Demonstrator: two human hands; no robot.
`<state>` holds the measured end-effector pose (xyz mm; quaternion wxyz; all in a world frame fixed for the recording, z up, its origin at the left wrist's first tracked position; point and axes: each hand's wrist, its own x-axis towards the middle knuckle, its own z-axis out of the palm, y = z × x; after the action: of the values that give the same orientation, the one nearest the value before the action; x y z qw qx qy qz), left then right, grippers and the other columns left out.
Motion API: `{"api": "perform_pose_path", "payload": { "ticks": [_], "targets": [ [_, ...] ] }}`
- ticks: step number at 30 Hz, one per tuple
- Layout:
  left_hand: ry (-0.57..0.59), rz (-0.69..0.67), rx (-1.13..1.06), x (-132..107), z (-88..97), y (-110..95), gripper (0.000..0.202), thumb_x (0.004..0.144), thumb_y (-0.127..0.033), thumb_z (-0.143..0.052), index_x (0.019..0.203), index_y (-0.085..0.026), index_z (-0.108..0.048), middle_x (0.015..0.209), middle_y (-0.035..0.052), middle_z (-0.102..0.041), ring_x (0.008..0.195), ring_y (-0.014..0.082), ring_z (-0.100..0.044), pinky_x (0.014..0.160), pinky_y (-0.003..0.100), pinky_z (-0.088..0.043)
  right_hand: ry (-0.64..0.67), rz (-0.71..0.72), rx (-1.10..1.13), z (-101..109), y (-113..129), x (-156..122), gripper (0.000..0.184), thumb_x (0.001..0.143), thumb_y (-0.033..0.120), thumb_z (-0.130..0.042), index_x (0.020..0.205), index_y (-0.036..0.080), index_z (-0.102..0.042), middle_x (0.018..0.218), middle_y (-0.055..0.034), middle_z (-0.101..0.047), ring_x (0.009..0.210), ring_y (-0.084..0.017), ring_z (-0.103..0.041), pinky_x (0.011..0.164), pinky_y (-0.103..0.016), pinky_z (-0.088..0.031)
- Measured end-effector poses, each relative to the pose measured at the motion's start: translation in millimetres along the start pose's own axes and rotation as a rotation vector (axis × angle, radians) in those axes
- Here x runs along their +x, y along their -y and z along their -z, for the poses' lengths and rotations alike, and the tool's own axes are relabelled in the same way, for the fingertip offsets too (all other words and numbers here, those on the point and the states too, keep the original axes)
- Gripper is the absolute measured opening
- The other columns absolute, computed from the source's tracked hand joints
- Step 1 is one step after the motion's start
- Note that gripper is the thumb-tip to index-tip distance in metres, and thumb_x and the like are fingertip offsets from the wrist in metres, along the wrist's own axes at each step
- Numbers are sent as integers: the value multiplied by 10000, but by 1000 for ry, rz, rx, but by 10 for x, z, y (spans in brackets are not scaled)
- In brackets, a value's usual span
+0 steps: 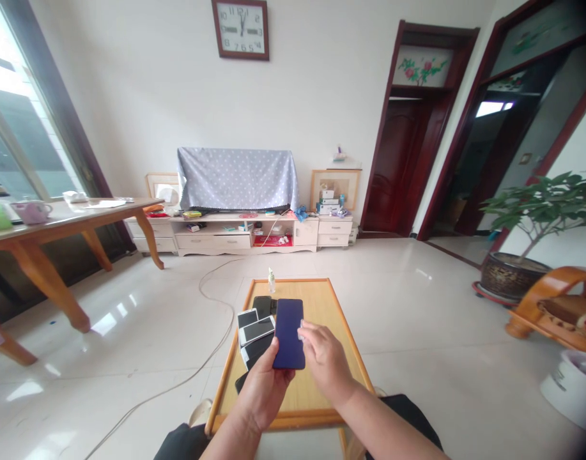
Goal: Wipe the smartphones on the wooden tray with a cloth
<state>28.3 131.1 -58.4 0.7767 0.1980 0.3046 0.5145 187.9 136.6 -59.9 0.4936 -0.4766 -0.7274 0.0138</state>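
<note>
My left hand holds a dark blue phone from below, its fingers wrapped round the lower edge. My right hand rests against the phone's right edge, pinching something small and white that I cannot make out. Both hands hover over a low wooden table. Several other phones lie in a row along the table's left side, just left of the held phone. A small clear bottle stands at the table's far edge.
A white cable trails over the tiled floor left of the table. A TV cabinet with a cloth-covered screen stands at the far wall. A long wooden table is on the left; a potted plant and a wooden chair are on the right.
</note>
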Motion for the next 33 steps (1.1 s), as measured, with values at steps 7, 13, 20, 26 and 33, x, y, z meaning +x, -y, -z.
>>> {"api": "perform_pose_path", "payload": {
  "ticks": [7,13,20,26,33],
  "targets": [
    [6,-62,283,135,168,48,421,799,-415,-739,1162,-209,-684,1066,74,-719,832,154,-630,687,247,-443,22,-101,21,-84,-130,-131,276,906,104,-464,1029,242,-668,1037,-69,-702,995,-229,-644,894,-404,-533],
    [62,-61,339,175,183,80,450,804,-377,-735,1223,-227,-671,1067,85,-737,902,203,-672,820,307,-479,-27,-449,136,-160,-508,-37,270,956,305,-443,1062,223,-678,1048,-90,-708,979,-242,-675,849,-380,-544],
    [119,-127,441,415,141,187,486,788,-422,-739,1216,-202,-675,1145,101,-722,1072,257,-654,998,384,-462,179,-586,347,-349,-431,-35,544,798,464,-712,1259,199,-598,1019,-76,-731,869,-243,-696,760,-337,-554],
    [109,-193,595,681,158,302,465,806,-471,-704,1134,-142,-694,1102,125,-719,1093,288,-636,993,409,-476,249,-748,428,-444,-519,96,562,757,525,-738,1202,207,-610,976,-59,-739,886,-251,-698,789,-331,-538],
    [176,-232,690,1099,268,329,358,829,-346,-669,1110,-125,-693,1027,112,-716,993,258,-644,922,391,-495,202,-897,364,-706,-895,289,869,697,503,-774,1435,209,-422,1178,-102,-681,1075,-276,-651,899,-359,-508]
  ]
}}
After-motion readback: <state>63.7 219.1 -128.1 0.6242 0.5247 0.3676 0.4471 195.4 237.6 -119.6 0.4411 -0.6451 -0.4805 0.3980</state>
